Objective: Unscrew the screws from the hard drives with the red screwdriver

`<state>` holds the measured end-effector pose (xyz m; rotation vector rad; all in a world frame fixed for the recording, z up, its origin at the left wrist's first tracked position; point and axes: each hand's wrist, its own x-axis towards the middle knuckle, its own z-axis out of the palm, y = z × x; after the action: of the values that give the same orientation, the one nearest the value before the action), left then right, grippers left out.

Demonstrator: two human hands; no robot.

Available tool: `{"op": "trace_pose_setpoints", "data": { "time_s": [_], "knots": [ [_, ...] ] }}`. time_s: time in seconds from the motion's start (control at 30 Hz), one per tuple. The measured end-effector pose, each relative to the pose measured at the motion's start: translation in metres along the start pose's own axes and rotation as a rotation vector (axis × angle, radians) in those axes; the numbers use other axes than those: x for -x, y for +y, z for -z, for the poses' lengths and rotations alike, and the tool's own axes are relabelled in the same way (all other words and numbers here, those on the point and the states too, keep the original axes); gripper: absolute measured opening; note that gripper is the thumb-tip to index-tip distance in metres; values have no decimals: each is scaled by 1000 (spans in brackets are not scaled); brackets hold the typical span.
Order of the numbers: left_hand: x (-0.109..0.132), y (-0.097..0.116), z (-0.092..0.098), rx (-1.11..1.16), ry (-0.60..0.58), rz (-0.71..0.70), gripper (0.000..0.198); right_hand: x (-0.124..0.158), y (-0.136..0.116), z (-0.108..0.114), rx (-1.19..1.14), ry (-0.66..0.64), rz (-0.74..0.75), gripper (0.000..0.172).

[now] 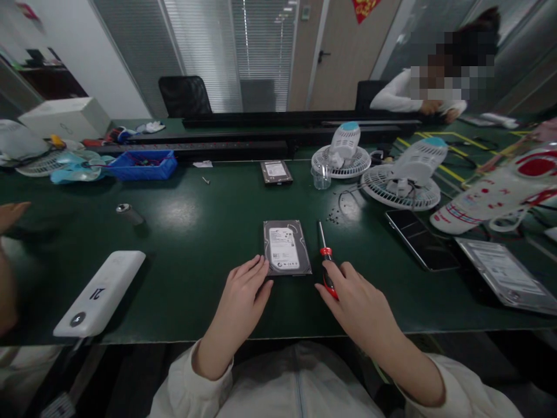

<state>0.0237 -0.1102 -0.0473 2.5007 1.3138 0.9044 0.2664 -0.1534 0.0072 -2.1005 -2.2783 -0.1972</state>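
Observation:
A hard drive with a white label lies flat on the green table in front of me. My left hand rests at its lower left corner, fingers stretched out and touching the edge. To the right of the drive, a screwdriver with a red and black handle lies with its shaft pointing away from me. My right hand has its fingers around the handle, partly covering it. Several small dark screws are scattered beyond the screwdriver's tip.
A second hard drive lies farther back. White fans, a clear cup, a phone and a bottle stand or lie to the right. A power bank, metal cylinder and blue bin are left. People sit nearby.

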Motion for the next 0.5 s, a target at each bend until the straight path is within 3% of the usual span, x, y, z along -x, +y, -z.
{"op": "trace_pose_setpoints", "data": {
  "time_s": [0.17, 0.3, 0.4, 0.5],
  "knots": [
    [1, 0, 0, 5, -1, 9, 36, -12, 21, 10, -247, 144, -121, 17],
    [1, 1, 0, -1, 1, 9, 36, -26, 39, 34, -397, 329, -262, 31],
    [1, 2, 0, -32, -6, -1, 36, -40, 53, 53, -511, 443, -239, 41],
    [1, 3, 3, -96, -25, -6, 35, -59, 66, 73, -586, 539, -129, 36]
  ]
}}
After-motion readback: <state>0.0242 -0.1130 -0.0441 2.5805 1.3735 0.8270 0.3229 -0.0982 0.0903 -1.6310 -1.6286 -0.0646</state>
